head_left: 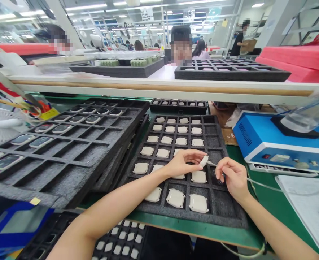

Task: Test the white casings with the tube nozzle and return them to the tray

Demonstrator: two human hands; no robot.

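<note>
My left hand [185, 162] is closed, pinching a small off-white square part [203, 161] on edge between thumb and fingers. Close by on the right, my right hand [234, 177] is wrapped around a slim pen-like tool with a thin pale tip [211, 164] pointed at that part. Whether tip and part touch, I cannot tell. A clear hose [267, 187] runs from the right hand toward the blue box. Both hands are above a black foam tray [226, 205], whose compartments hold several similar off-white parts [199, 203]. Most of the tool's body is hidden by my fingers.
Stacked foam trays with watch-like pieces [63, 128] stand at left. A blue box-shaped machine [281, 141] and white paper [305, 206] are at right. A shelf edge [159, 86] crosses behind, bearing more trays. Another tray [121, 236] sits below the table edge. People are in the background.
</note>
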